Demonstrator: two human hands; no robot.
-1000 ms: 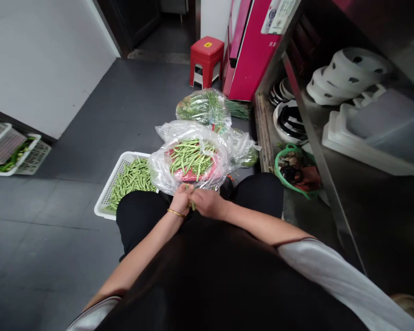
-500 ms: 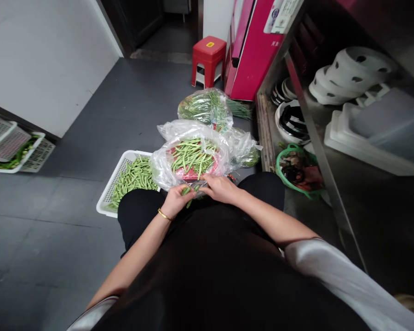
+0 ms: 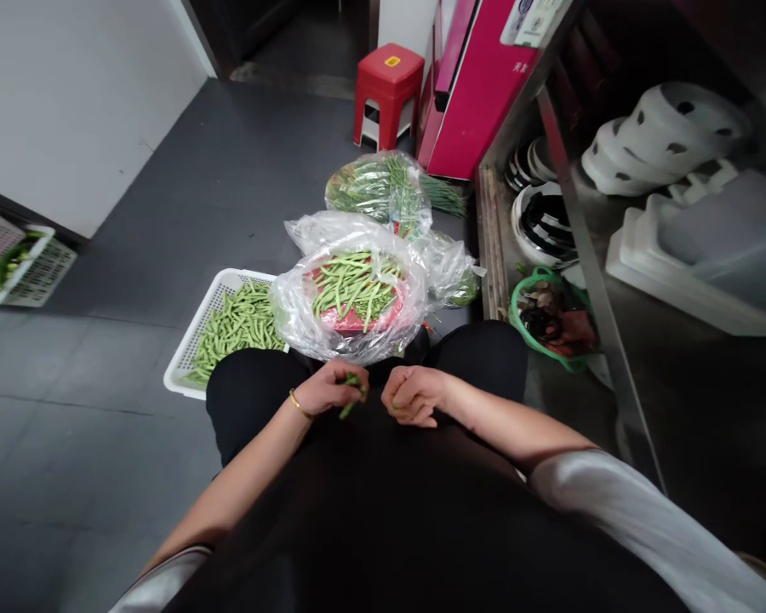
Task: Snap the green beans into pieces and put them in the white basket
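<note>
My left hand (image 3: 333,387) is closed round a few short green bean pieces (image 3: 351,393) over my lap. Beside it, a little apart, my right hand (image 3: 414,396) has its fingers curled in; whatever it may hold is hidden. Just beyond my knees lies an opened clear plastic bag (image 3: 294,298) with a red inside, and long green beans (image 3: 351,285) rest in it. Left of the bag, partly behind my left knee, stands a white perforated basket (image 3: 188,353) heaped with shorter green bean pieces (image 3: 239,328).
Further bagged greens (image 3: 376,191) lie behind the open bag. A red stool (image 3: 389,72) and a pink cabinet (image 3: 485,94) stand beyond. At right are a metal shelf (image 3: 597,298) and a green-rimmed basket (image 3: 517,311). White baskets (image 3: 44,272) sit far left.
Both hands have drawn back from the bag's near edge toward my body and moved apart. The right fingers are now curled inward. The view has shifted slightly.
</note>
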